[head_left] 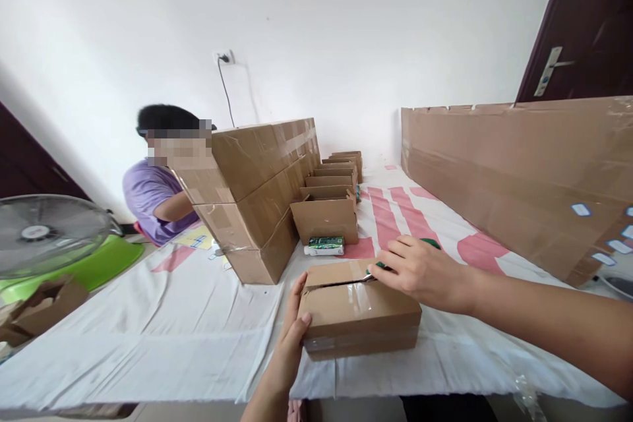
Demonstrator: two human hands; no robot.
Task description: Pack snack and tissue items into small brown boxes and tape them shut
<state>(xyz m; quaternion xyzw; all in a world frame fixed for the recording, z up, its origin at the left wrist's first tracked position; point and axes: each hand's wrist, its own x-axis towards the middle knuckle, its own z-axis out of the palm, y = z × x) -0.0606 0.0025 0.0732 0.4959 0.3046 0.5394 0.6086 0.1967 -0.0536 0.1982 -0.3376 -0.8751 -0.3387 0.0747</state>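
A small cardboard box (pixel 361 316) lies on the cloth in front of me, with clear tape over its top and a dark slit along the top seam. My left hand (pixel 295 320) grips its left end, thumb on the near side and fingers round the far corner. Closed round green-handled scissors (pixel 431 243), my right hand (pixel 408 267) is over the right part of the lid. Their metal blade meets the seam beside the tape; most of the handle is hidden by my fingers. Just behind the box lies a green and white tube-like pack (pixel 325 246).
Stacked sealed cartons (pixel 262 198) stand left of centre, beside a row of open cardboard boxes (pixel 324 214). A long cardboard panel (pixel 499 178) borders the right side. Across the table sits a person in a purple shirt (pixel 151 198). A fan (pixel 44 234) stands at left.
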